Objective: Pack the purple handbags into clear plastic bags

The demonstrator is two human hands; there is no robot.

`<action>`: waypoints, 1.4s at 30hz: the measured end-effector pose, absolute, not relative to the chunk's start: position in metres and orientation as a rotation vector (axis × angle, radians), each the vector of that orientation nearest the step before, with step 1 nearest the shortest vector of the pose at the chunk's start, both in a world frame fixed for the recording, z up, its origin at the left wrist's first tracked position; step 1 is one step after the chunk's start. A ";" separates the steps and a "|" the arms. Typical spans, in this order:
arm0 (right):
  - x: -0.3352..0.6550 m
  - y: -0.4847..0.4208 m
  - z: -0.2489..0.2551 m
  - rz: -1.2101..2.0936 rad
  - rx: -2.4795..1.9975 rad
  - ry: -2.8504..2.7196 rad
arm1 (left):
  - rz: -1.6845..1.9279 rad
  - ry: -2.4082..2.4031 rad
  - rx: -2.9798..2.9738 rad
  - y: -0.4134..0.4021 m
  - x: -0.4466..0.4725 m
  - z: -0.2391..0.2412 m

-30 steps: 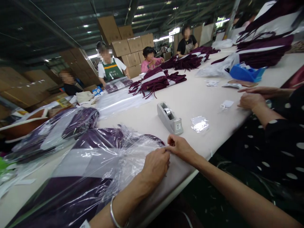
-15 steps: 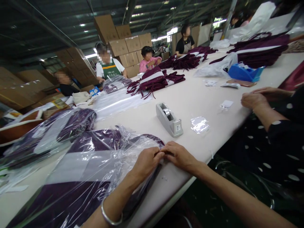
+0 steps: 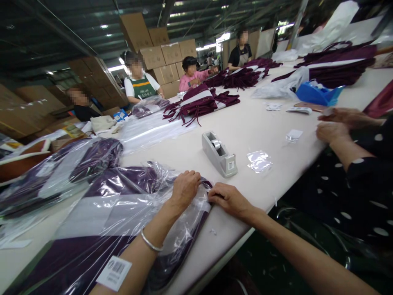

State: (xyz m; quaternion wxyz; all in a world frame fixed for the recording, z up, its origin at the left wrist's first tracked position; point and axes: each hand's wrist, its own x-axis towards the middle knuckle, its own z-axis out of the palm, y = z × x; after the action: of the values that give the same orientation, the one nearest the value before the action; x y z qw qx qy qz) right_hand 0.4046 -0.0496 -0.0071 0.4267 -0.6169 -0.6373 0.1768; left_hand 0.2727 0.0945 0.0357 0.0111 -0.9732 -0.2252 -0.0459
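Observation:
In the head view a dark purple bag (image 3: pixel 73 256) with a pale grey band lies flat on the table inside a clear plastic bag (image 3: pixel 129 203). My left hand (image 3: pixel 186 190) has its fingers curled over the plastic near the purple strap. My right hand (image 3: pixel 230 200) is closed at the same edge, just to the right; its fingertips pinch the plastic, partly hidden. A white barcode label (image 3: pixel 115 272) shows beside my left forearm. Beyond my hands stands a grey tape dispenser (image 3: pixel 219 155).
Another plastic-wrapped purple bag (image 3: pixel 61 176) lies at left. Purple bags (image 3: pixel 198 102) are piled farther back. Small clear packets (image 3: pixel 259 161) and a blue tape dispenser (image 3: pixel 319 94) lie right. A co-worker's hands (image 3: pixel 334 127) are at the right edge; other people work across the table (image 3: pixel 248 123).
My left hand has moved up and left along the plastic, apart from my right hand, which has barely moved. The barcode label has come into fuller view.

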 end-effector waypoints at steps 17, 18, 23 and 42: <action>0.412 -0.025 -0.003 0.372 -1.892 -1.429 | -0.016 -0.598 -3.541 0.098 0.247 0.034; 0.413 -0.025 -0.002 0.383 -1.897 -1.433 | -0.054 -0.687 -3.490 0.095 0.247 0.031; 0.408 -0.026 -0.001 0.369 -1.900 -1.385 | -0.177 -0.973 -3.317 0.080 0.255 0.017; 0.513 -0.003 0.060 0.554 -2.041 -0.680 | -0.226 -1.040 -3.352 0.080 0.254 0.020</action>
State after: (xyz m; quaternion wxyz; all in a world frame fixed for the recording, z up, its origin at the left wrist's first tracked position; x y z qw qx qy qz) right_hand 0.5133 -0.0030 0.0603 0.4440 -0.8231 -0.2745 0.2235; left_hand 0.2539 0.0797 0.0198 -0.1863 -0.9364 -0.2905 -0.0631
